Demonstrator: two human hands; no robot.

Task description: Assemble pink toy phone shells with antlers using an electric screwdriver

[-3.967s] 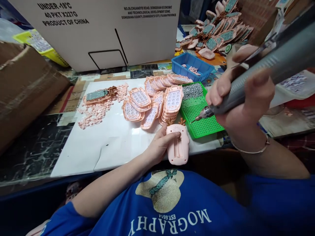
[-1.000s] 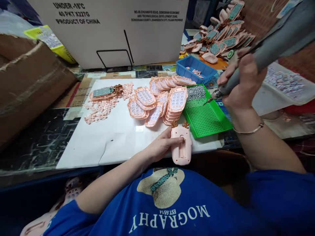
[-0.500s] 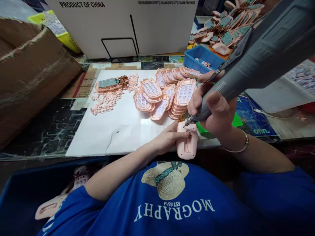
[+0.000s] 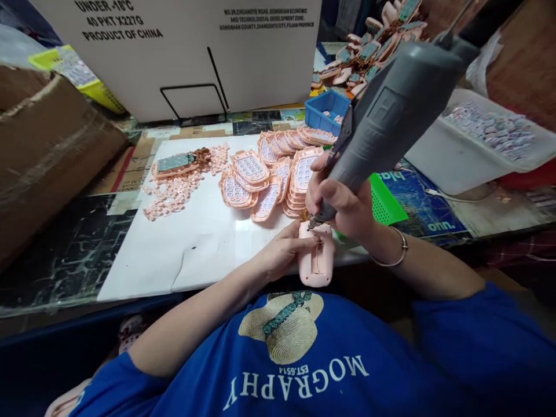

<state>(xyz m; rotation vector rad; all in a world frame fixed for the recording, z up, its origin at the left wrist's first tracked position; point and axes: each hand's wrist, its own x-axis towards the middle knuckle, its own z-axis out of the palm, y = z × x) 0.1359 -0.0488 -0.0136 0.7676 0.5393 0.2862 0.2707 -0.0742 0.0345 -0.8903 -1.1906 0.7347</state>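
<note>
A pale pink plastic casing [image 4: 326, 259], rounded, with an open slot in its back, is held at the near edge of a white board [image 4: 217, 231], above a worker's blue printed shirt [image 4: 347, 347]. The left hand [image 4: 280, 252] is clamped on it, thumb pressed across the back. The right hand [image 4: 350, 211] has its fingers wrapped around a thick grey power screwdriver [image 4: 386, 110], tilted, bit pointing down. A second ago the bit hung over the green perforated plastic tray [image 4: 386, 200]; now it meets the casing's upper left corner, apparently at a screw hole, bringing tool and part together. Pink half-shells with pale keypads [image 4: 306, 171] lie stacked just beyond the hands.
</note>
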